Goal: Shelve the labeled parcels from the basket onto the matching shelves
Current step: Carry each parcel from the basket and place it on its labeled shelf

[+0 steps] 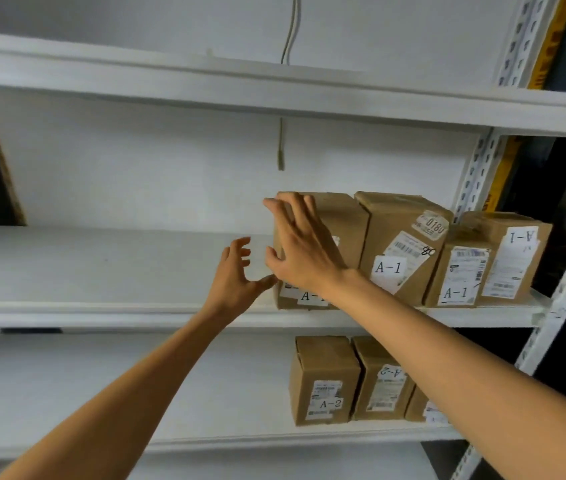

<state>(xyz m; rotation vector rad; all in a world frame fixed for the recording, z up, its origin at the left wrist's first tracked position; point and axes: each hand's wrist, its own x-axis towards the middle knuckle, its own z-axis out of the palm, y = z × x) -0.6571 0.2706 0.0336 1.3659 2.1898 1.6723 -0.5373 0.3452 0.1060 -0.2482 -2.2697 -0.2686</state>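
Observation:
A brown cardboard parcel (347, 223) with an A-1 label stands upright on the middle shelf (101, 268), leftmost in a row of A-1 parcels. My right hand (304, 247) lies flat against its front and left edge with fingers spread. My left hand (238, 273) hovers just left of the parcel, fingers loosely curved and apart, its thumb close to the parcel's lower left corner. Neither hand grips anything. To the right stand a taller A-1 parcel (401, 244) and two smaller A-1 parcels (461, 271). The basket is out of view.
On the shelf below (136, 393), several A-2 parcels (324, 379) stand at the right. A grey cable (280, 143) hangs down the white back wall. A perforated white upright (472, 174) bounds the shelves on the right; dark items lie beyond it.

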